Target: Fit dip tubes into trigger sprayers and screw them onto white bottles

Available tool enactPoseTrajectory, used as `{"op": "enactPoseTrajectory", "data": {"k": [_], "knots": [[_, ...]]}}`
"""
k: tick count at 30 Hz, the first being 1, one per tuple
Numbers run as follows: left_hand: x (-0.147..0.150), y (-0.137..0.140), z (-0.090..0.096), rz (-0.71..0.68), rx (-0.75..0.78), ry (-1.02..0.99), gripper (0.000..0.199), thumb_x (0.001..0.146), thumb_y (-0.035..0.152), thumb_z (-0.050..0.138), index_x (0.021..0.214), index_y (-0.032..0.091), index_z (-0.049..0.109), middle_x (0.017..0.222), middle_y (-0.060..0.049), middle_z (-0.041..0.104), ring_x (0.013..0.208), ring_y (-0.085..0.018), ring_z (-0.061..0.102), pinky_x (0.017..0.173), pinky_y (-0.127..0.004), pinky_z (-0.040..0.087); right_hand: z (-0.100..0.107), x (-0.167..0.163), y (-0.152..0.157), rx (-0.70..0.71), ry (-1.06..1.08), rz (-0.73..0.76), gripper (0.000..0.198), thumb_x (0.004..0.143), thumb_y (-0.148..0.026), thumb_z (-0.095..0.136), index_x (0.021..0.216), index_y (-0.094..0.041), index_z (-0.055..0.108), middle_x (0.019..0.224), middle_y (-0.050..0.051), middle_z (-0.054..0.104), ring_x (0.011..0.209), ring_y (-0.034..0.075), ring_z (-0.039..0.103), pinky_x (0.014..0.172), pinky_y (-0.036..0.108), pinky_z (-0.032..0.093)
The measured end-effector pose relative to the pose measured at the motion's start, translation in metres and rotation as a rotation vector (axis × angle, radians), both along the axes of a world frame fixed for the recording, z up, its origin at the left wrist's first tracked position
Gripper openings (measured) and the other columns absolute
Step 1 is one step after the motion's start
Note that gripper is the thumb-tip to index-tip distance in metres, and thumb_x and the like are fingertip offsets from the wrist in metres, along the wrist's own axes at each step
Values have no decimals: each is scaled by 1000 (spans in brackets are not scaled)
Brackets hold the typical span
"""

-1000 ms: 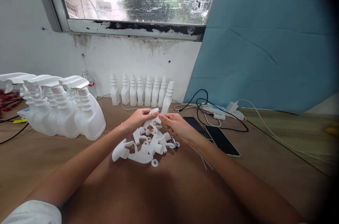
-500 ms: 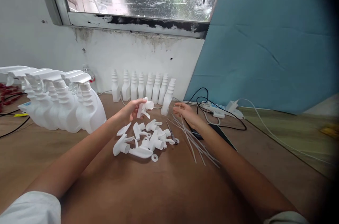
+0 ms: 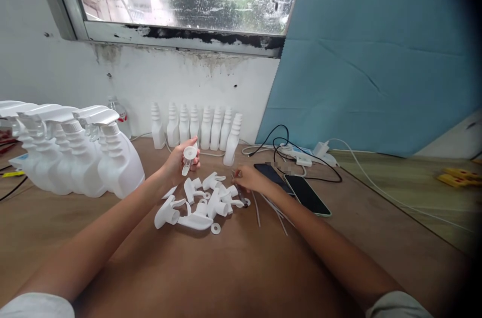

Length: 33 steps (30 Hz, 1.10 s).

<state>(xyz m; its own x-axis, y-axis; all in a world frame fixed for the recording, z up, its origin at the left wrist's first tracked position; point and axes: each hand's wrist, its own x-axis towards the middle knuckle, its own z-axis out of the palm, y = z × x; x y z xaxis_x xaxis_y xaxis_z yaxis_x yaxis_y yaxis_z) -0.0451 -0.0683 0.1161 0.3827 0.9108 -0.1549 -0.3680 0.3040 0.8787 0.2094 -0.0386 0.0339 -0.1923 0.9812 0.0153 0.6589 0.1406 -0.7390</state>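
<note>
My left hand (image 3: 181,160) grips a white spray trigger head (image 3: 189,153), its round cap opening turned toward me. My right hand (image 3: 246,177) is low over the table with its fingers pinched at the upper end of a slim dark metal tool (image 3: 241,194). I cannot make out whether they hold this tool or a thin tube. Thin pale tubes (image 3: 276,212) extend from under that hand and forearm. Between my arms lies a loose pile of white trigger heads (image 3: 216,203), with a small white ring (image 3: 215,228) at its near edge.
White bottles without heads (image 3: 206,127) line the wall. Large spray bottles with heads (image 3: 122,162) stand at left, a clear bottle (image 3: 119,115) behind them. Two phones (image 3: 308,193), black cables (image 3: 288,145) and a power strip (image 3: 326,156) occupy the right side.
My right hand has moved left and down onto the dark tool, and one tube has shifted left. My left hand has turned the trigger head so its opening faces me. The view has shifted slightly.
</note>
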Motion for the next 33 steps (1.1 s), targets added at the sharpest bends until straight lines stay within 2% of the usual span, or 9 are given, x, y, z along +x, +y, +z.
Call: {"op": "enactPoseTrajectory", "data": {"k": [4, 8, 13, 16, 20, 23, 26, 30, 33], "knots": [[4, -4, -1, -4, 15, -18, 39, 73, 47, 66, 60, 15, 49, 44, 3, 42, 35, -6, 34, 30, -16, 17, 0, -5, -4, 44, 125, 52, 14, 61, -8, 66, 72, -18, 65, 40, -3, 50, 35, 9, 42, 42, 23, 26], [5, -3, -8, 11, 25, 6, 38, 74, 48, 64, 61, 16, 50, 44, 3, 44, 35, -6, 34, 31, -17, 16, 30, -6, -6, 129, 327, 74, 10, 67, -16, 57, 70, -17, 66, 58, 1, 57, 52, 12, 50, 48, 24, 35], [11, -2, -17, 38, 51, 73, 40, 75, 52, 64, 63, 16, 51, 45, 3, 48, 37, -7, 40, 34, -18, 23, 77, -11, -28, 106, 735, 193, 42, 71, -23, 63, 113, -24, 58, 102, 3, 62, 90, 15, 61, 75, 28, 51], [17, -8, -17, 77, 0, 98, 42, 72, 55, 67, 66, 16, 51, 47, 3, 51, 38, -7, 43, 36, -17, 26, 95, -22, -52, 80, 886, 289, 24, 78, -36, 70, 93, -21, 60, 82, 1, 59, 77, 14, 59, 67, 27, 48], [25, -17, -14, 109, -11, 124, 40, 72, 53, 68, 69, 17, 51, 49, 3, 53, 41, -7, 47, 38, -17, 27, 107, -36, -81, 202, 695, 416, 38, 93, -50, 47, 86, -17, 65, 70, 2, 55, 65, 11, 52, 63, 27, 43], [27, -21, -15, 93, 27, 120, 39, 73, 52, 67, 67, 17, 49, 49, 2, 54, 40, -8, 46, 38, -18, 25, 107, -44, -92, 206, 530, 417, 21, 90, -38, 54, 99, -19, 58, 73, 1, 60, 65, 12, 54, 62, 26, 44], [29, -23, -16, 88, 39, 123, 42, 74, 53, 66, 64, 17, 48, 49, 1, 54, 39, -8, 45, 37, -20, 24, 101, -49, -94, 260, 427, 325, 9, 86, -27, 57, 89, -20, 52, 75, 1, 65, 62, 11, 57, 59, 25, 44], [31, -24, -17, 92, 60, 111, 45, 73, 56, 66, 63, 16, 48, 49, 1, 53, 38, -7, 44, 37, -20, 23, 91, -52, -95, 526, 196, 207, 10, 85, -27, 59, 79, -20, 58, 70, -1, 63, 57, 9, 51, 56, 24, 39], [32, -24, -19, 101, 60, 111, 45, 71, 57, 68, 64, 16, 49, 50, 1, 54, 40, -8, 46, 36, -19, 22, 90, -52, -98, 664, 69, 247, 9, 88, -28, 56, 84, -20, 59, 75, 0, 64, 60, 9, 51, 60, 24, 39]]}}
